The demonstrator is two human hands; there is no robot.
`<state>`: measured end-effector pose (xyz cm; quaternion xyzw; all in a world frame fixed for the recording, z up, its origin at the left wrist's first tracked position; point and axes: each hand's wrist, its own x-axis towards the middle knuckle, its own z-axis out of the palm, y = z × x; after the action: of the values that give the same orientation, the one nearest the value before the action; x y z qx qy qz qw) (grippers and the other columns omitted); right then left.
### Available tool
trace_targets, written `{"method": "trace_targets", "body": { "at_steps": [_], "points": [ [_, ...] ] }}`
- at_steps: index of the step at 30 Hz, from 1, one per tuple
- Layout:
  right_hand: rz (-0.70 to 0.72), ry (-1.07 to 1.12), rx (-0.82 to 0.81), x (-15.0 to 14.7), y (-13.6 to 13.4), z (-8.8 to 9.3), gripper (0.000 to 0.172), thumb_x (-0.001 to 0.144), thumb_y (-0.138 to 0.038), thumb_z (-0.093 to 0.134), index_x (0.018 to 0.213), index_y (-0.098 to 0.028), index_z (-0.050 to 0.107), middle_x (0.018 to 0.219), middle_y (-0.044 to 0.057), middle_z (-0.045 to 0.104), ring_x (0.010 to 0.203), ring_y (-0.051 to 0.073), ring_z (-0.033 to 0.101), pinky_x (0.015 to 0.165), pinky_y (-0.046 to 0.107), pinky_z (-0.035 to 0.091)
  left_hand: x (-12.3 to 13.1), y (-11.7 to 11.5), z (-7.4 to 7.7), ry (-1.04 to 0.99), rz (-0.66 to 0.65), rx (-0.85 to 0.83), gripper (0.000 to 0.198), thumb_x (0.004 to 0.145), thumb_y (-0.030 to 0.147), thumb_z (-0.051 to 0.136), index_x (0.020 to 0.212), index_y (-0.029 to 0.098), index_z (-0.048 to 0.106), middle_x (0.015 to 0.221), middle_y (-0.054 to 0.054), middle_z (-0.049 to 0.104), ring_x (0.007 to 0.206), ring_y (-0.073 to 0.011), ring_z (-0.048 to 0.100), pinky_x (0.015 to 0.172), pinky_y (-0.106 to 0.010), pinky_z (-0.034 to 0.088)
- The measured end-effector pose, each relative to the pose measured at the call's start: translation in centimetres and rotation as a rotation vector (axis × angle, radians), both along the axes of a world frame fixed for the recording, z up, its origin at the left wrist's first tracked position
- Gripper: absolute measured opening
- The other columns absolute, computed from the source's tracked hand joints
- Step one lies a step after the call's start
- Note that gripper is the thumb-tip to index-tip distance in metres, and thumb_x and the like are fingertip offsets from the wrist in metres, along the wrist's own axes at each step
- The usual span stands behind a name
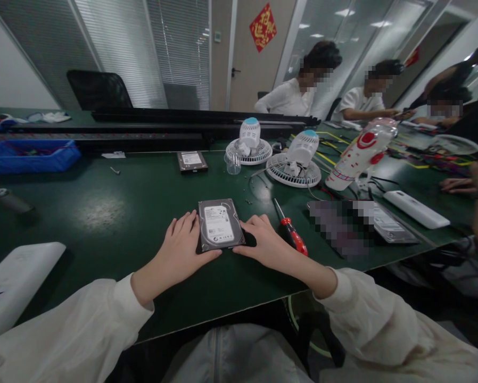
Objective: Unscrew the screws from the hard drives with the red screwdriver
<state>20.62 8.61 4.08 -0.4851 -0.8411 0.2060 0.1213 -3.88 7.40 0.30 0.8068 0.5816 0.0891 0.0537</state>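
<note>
A hard drive (219, 223) with a white printed label face up is between my two hands, low over or on the green table; a gap beneath it is hard to judge. My left hand (180, 246) grips its left edge, with the fingers along the side and the thumb at the near left corner. At the right edge, my right hand (263, 240) holds it between thumb and fingers. A red and black screwdriver (291, 234) lies just right of my right hand, its shaft pointing away. Tiny screws (248, 201) are scattered beyond the drive.
Farther back lie a second hard drive (191, 161), a clear plastic cup (233, 163) and two white fans (250, 150). A blue bin (31, 155) stands left. White power banks or similar cases (416, 208) lie at both sides. Several people sit across the table.
</note>
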Motion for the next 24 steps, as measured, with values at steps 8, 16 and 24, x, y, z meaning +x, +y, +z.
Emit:
{"method": "trace_targets", "body": {
  "at_steps": [8, 16, 24],
  "points": [
    [-0.014, 0.017, -0.062, -0.2, 0.0, 0.2, 0.045, 0.089, -0.036, 0.074, 0.127, -0.014, 0.065, 0.11, 0.012, 0.055, 0.108, 0.027, 0.045, 0.101, 0.044, 0.043, 0.0, 0.1, 0.2, -0.037, 0.011, -0.066, 0.092, 0.09, 0.064, 0.057, 0.16, 0.009, 0.031, 0.167, -0.024, 0.032, 0.156, -0.0407, 0.025, 0.125, -0.061, 0.023],
    [-0.001, -0.022, -0.092, -1.2, 0.6, 0.9, 0.046, 0.09, -0.035, 0.071, 0.131, -0.015, 0.064, 0.112, 0.013, 0.056, 0.109, 0.028, 0.045, 0.1, 0.045, 0.043, -0.5, 0.7, 0.3, -0.071, 0.06, -0.1, 0.094, 0.089, 0.063, 0.06, 0.161, 0.011, 0.031, 0.169, -0.02, 0.029, 0.158, -0.0404, 0.02, 0.124, -0.058, 0.025],
    [0.038, -0.107, -0.081, -3.0, 2.9, 1.2, 0.041, 0.092, -0.038, 0.069, 0.124, -0.013, 0.068, 0.115, 0.015, 0.058, 0.111, 0.029, 0.047, 0.098, 0.042, 0.04, -1.7, 2.4, 1.5, -0.028, 0.149, -0.185, 0.1, 0.087, 0.068, 0.058, 0.165, 0.015, 0.022, 0.173, -0.015, 0.016, 0.159, -0.0425, 0.01, 0.123, -0.063, 0.022]
  ]
}}
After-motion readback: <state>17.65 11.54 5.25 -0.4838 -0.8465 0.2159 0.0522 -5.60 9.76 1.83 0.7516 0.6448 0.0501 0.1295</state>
